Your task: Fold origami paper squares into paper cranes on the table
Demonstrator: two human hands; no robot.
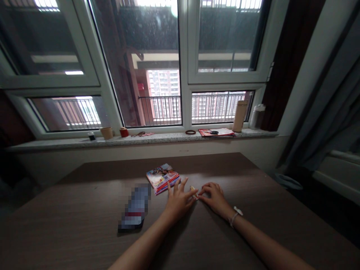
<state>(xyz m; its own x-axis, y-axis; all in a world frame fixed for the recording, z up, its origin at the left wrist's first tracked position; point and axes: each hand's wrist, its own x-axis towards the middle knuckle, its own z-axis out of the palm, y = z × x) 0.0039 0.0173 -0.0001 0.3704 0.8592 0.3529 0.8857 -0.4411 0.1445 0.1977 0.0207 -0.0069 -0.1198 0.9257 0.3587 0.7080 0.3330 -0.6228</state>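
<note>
A small piece of folded paper (193,191), pale yellow and white with some red, stands close to the tabletop between my two hands. The thumb and forefinger of my left hand (180,198) grip its left side, while the other fingers spread toward a stack of colourful printed paper (163,178). On the right side, my right hand (214,198) pinches the paper's lower edge, its remaining fingers curled. My fingers hide part of the piece, so its full shape cannot be made out.
Left of my hands lies a pixelated, phone-like object (136,208) on the brown table (84,202). Behind, the windowsill (168,138) carries a paper cup (107,132), a red spool-like item (124,132), scissors (214,132) on red-and-white paper, and a tan bottle (240,116).
</note>
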